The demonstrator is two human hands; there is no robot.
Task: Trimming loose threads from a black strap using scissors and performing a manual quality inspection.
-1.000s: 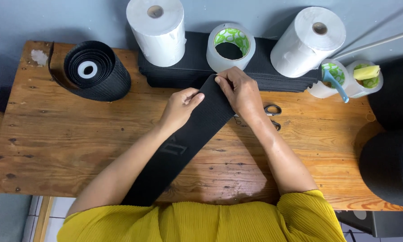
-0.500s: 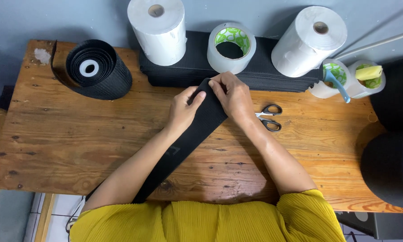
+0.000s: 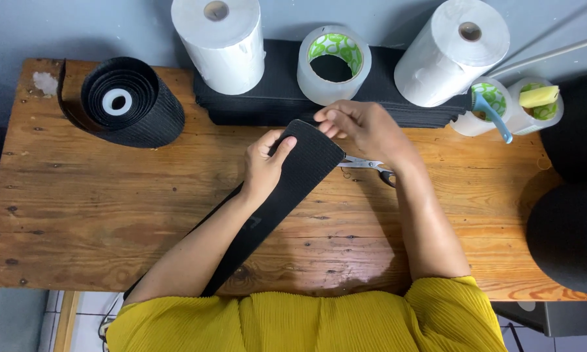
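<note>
1. Black ribbed elastic band, wide and flat, runs diagonally across the wooden table from the near edge up toward the middle. Its far end looks folded or rounded over, so the end seems to be getting shaped; the rest of the strip lies loose and unworked, as far as I can tell.
2. Left hand lies on the strip just below that end, thumb pressed on top and fingers curled around the edge, pinching the band.
3. Right hand is at the tip, fingertips pressed together on the band's top corner.
4. Scissors lie on the table just under the right wrist, untouched, partly hidden.
5. Behind the hands sits a flat stack of black cut pieces, same ribbed look, so some pieces look already done.
6. On that stack: two fat white paper rolls and a clear tape roll with a green patterned core.
7. Far left, a big coil of the same black band, end trailing loose.
8. Far right, two small tape rolls holding a blue tool and something yellow, plus dark round bulky shapes at the edge.
</note>
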